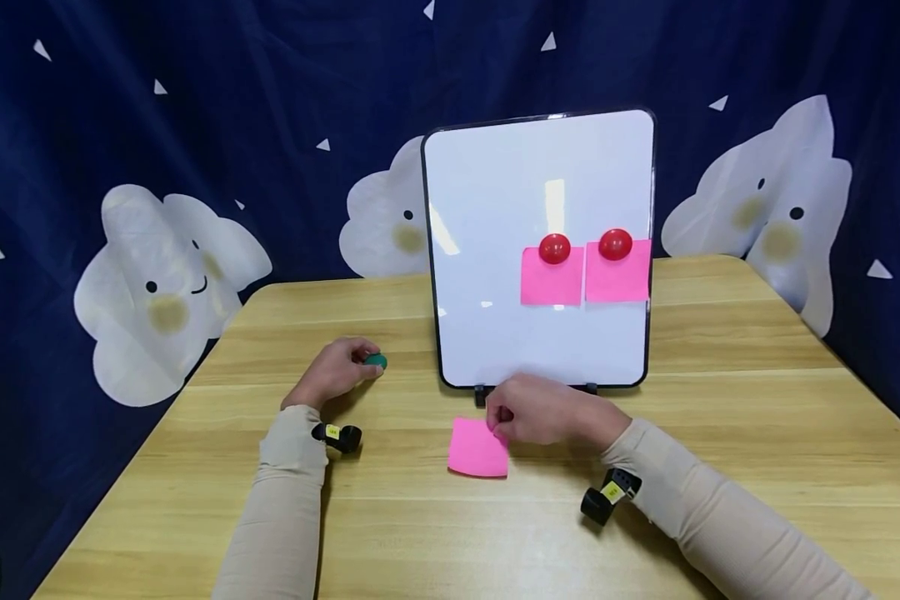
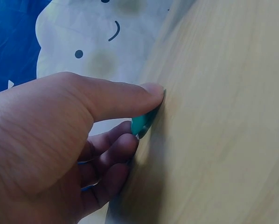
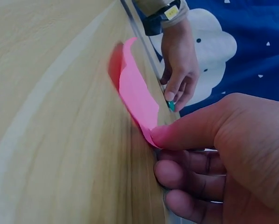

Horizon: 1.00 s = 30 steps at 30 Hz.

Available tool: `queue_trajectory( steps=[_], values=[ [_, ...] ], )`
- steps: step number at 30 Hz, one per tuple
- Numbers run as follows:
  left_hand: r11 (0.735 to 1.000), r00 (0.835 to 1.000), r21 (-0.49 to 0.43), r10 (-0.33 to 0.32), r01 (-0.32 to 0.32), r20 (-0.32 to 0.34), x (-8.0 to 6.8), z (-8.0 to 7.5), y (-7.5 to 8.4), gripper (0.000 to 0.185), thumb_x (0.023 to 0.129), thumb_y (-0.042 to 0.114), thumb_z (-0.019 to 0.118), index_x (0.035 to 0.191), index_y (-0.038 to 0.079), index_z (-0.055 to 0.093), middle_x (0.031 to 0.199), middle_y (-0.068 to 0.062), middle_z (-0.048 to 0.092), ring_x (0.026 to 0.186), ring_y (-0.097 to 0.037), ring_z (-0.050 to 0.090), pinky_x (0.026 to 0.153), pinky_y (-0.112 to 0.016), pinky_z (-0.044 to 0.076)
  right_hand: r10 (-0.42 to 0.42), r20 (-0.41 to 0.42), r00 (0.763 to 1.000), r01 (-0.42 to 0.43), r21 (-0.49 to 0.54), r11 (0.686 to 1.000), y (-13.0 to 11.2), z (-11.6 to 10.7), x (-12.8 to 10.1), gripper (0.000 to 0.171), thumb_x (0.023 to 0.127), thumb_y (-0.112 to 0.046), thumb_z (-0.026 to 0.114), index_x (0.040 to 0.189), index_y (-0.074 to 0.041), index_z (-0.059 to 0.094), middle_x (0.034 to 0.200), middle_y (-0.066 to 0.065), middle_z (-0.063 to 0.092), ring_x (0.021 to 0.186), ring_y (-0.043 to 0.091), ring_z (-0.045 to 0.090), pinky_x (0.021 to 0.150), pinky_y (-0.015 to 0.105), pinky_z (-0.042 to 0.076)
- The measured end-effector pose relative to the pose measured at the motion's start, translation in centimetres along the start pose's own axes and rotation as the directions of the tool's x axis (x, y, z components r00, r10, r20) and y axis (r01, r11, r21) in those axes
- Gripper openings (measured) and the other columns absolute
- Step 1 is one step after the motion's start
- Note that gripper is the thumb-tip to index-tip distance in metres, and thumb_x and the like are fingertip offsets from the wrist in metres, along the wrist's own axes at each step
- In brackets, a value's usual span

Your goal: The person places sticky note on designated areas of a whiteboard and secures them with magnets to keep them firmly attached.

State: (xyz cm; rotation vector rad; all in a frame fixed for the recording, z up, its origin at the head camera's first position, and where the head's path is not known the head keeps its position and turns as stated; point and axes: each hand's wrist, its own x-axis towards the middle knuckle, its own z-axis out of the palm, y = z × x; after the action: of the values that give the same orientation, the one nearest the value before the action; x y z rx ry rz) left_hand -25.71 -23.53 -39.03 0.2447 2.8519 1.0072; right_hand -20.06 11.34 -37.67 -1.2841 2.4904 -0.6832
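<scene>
Both forearms in beige sleeves come in from the near edge of the light wooden desk [image 1: 720,400], wrists resting low on the top. The left hand [image 1: 335,372] sits left of the desk's middle, knuckles up and fingers curled, with thumb and fingers pinching a small round teal-green magnet [image 1: 376,361] right at the fingertips; from the left wrist camera the thumb [image 2: 130,95] lies flat over the top of the magnet and presses it against the wood, with the other fingers tucked below it. The right hand [image 1: 542,411] is closer to the middle, just in front of the foot of the upright white magnetic board with a black frame [image 1: 487,250]. Its fingers are curled too, and thumb and forefinger pinch the far right corner of a bright pink square sticky note [image 1: 478,448]. The right wrist view shows that corner peeled up off the wood and the sheet bowing, while its far end is down on the desk. So the note lies just nearer the near edge than the fingers, touching them only at that corner. On the board's right half two more pink square notes [image 1: 552,277] hang side by side, each pinned under a shiny red round magnet [image 1: 554,248]. Behind the desk's far edge hangs a dark blue cloth with white smiling clouds [image 1: 165,283].
</scene>
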Motion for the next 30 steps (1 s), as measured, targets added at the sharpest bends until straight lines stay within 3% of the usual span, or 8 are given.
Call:
queue_trajectory(
  steps=[9,19,30],
  values=[
    [1.000,1.000,0.005,-0.001,0.001,0.000,0.05,0.01,-0.04,0.032,0.094,0.016,0.072,0.123,0.003,0.066,0.110,-0.013,0.064,0.099,-0.027,0.059,0.088,-0.042,0.049,-0.059,-0.084,0.995,0.061,0.015,0.998,0.04,-0.05,0.28,0.016,0.088,-0.001,0.067,0.088,-0.016,0.072,0.077,-0.014,0.058,0.072,0.004,0.052,0.066,0.025,0.048],
    [1.000,1.000,-0.012,-0.017,0.017,0.021,-0.05,-0.03,-0.10,0.039,0.095,0.017,0.070,0.130,0.000,0.064,0.117,-0.015,0.065,0.106,-0.029,0.060,0.093,-0.044,0.049,-0.103,-0.113,0.988,0.104,0.002,0.995,0.03,-0.14,0.26,0.020,0.085,0.001,0.067,0.088,-0.014,0.078,0.077,-0.013,0.056,0.074,0.005,0.051,0.068,0.025,0.046],
    [1.000,1.000,0.014,-0.003,0.003,0.001,0.03,0.06,-0.14,0.031,0.093,0.017,0.072,0.122,0.004,0.068,0.107,-0.011,0.065,0.096,-0.025,0.059,0.087,-0.041,0.050,-0.032,-0.086,0.996,0.035,0.031,0.999,0.11,-0.05,-0.01,0.025,0.084,0.006,0.065,0.096,-0.011,0.080,0.089,-0.008,0.066,0.085,0.006,0.058,0.077,0.026,0.049]
  ],
)
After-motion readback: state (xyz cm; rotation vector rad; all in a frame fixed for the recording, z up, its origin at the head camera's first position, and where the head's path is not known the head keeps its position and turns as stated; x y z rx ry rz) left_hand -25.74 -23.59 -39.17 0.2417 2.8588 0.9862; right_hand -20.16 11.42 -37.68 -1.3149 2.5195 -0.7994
